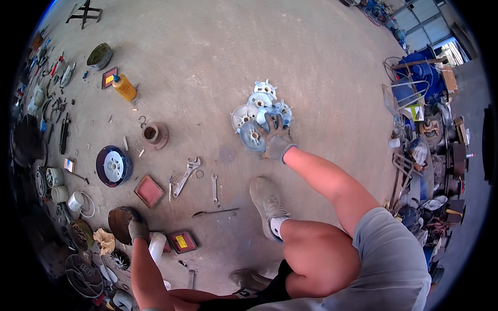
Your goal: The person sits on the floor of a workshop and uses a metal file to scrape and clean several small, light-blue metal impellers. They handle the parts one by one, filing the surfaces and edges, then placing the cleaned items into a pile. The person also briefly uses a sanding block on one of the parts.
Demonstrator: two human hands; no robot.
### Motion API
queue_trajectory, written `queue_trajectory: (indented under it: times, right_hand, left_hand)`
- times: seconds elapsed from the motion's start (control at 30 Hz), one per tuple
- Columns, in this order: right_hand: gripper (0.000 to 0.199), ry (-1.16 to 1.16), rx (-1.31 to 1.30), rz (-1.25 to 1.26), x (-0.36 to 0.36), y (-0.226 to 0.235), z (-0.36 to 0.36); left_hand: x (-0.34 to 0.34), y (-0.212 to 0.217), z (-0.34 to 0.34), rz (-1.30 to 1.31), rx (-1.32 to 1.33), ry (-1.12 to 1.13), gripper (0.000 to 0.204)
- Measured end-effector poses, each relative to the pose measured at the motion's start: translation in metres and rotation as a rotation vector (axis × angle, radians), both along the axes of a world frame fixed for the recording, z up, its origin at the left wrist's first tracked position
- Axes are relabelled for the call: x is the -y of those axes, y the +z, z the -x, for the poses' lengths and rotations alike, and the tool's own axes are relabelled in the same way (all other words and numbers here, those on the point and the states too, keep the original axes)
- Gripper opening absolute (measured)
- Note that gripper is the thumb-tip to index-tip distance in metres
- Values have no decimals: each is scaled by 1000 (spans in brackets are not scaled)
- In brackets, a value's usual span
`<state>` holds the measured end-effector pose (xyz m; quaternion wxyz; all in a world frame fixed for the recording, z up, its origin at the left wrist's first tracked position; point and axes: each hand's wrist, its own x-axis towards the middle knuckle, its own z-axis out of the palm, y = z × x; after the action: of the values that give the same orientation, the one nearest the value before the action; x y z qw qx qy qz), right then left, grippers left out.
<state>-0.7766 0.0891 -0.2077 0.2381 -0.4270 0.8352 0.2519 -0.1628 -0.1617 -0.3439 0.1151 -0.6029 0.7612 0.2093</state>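
Observation:
My right hand, in a dark work glove, reaches over a cluster of blue-grey metal discs. Its fingers are spread and touch the near edge of a round end cover with a hole in its middle. Several more such covers lie beyond it, some with lugs, and a paler grey cover sits to the left. Low on the left, my gloved left hand is closed on the rim of a round brown mesh-like cover. The glove hides part of that rim.
On the floor lie an adjustable wrench, a smaller spanner, a red tray, a rusty flanged part, a dark round pan and a yellow bottle. Tools and parts line both sides. My shoe stands near the middle.

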Motion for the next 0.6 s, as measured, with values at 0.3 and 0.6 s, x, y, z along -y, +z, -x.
queue_trajectory:
  times: [0.3, 0.6]
  right_hand:
    - [75, -89, 127, 502, -37, -21, 26]
    - [51, -959, 626, 1477, -120, 2, 94]
  left_hand:
    - [4, -5, -3, 2, 45, 55, 39]
    - [7, -10, 0, -47, 147, 65, 50]
